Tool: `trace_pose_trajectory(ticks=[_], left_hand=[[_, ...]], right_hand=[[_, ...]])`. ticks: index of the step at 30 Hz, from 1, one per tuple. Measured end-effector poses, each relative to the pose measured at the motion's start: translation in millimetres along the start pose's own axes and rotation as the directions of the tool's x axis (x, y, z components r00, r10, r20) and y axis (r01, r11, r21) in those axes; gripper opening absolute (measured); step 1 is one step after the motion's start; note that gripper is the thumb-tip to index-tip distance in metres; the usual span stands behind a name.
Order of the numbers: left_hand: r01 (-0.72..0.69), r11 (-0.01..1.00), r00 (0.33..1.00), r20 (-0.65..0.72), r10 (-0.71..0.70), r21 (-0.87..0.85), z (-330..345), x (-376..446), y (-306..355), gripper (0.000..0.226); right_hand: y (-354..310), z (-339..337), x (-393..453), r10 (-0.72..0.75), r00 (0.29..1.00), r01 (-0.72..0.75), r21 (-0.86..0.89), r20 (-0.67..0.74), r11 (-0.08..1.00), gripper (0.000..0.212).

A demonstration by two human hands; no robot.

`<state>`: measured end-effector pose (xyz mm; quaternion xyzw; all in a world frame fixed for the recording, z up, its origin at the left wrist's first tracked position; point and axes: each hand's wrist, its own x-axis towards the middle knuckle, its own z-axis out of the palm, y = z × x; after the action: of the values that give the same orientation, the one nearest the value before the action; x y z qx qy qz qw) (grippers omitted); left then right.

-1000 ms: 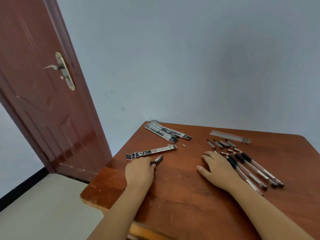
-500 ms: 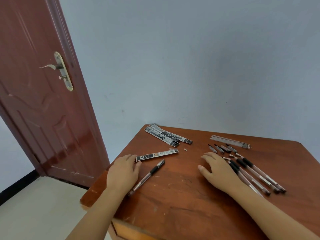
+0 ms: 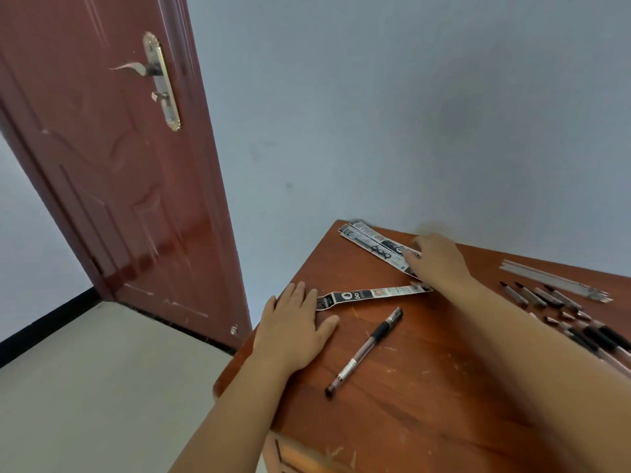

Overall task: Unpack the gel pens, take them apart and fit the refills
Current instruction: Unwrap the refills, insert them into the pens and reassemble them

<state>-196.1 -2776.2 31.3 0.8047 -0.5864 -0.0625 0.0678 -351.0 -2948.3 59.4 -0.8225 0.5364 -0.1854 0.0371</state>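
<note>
Here right hand (image 3: 435,259) touches packs (image 3: 374,245).

We get one head view only, looking forward and down from above the near edge of the table (image 3: 426,387), close over it. Aim leans left, taking in door (image 3: 102,182), floor, and far wall.

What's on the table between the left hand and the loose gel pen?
Nothing: in the head view, only bare wooden table separates the left hand from the gel pen. The flattened wrapper lies further back, beyond the fingertips.
</note>
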Motion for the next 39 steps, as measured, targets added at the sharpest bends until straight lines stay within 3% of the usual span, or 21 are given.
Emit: trace_pose_trajectory(ticks=[6,11,13,18,23,25,27,29,31,36,39], left_hand=[[-0.007,1.0,1.0,0.012,0.008,-0.012,2,2,-2,0.061],[-0.011,1.0,1.0,0.009,0.011,-0.015,2,2,-2,0.061],[-0.012,1.0,1.0,0.006,0.013,-0.019,2,1,-2,0.061],[0.0,0.998,0.999,-0.035,-0.002,-0.065,0,-3,0,0.063],[0.0,0.992,0.969,-0.245,-0.031,-0.124,-15,-12,17,0.059],[-0.049,0.968,0.937,-0.346,-0.041,-0.247,-24,-21,42,0.054],[-0.125,0.867,0.921,-0.38,-0.079,-0.482,-31,-29,76,0.045],[-0.157,0.668,0.939,-0.319,-0.127,-0.727,-34,-34,109,0.034],[-0.135,0.475,0.955,-0.242,-0.171,-0.869,-34,-35,136,0.027],[-0.009,0.085,0.973,-0.029,-0.23,-0.996,-27,-32,176,0.022],[0.005,0.042,0.972,-0.005,-0.237,-0.999,-28,-25,192,0.015]], right_hand=[[-6,14,15,0.024,0.997,-0.017,-0.102,0.07,0.995,0.03],[-6,11,14,-0.122,0.992,0.111,-0.346,-0.011,0.932,0.021],[-4,6,13,-0.144,0.987,0.108,-0.361,-0.074,0.926,0.021],[6,-20,-11,-0.022,0.974,0.034,0.048,-0.225,0.998,0.027],[23,-52,-75,0.038,0.988,0.021,0.367,-0.152,0.93,0.019],[31,-60,-100,0.057,0.993,-0.003,0.453,-0.105,0.892,0.016],[38,-67,-123,0.056,0.995,-0.006,0.532,-0.077,0.847,0.015],[45,-71,-141,0.033,0.996,0.022,0.568,-0.086,0.822,0.013],[53,-73,-154,-0.017,0.993,0.081,0.563,-0.117,0.823,0.011],[75,-76,-169,-0.207,0.951,0.289,0.426,-0.229,0.857,0.013],[86,-83,-171,-0.23,0.958,0.284,0.454,-0.17,0.845,0.037]])
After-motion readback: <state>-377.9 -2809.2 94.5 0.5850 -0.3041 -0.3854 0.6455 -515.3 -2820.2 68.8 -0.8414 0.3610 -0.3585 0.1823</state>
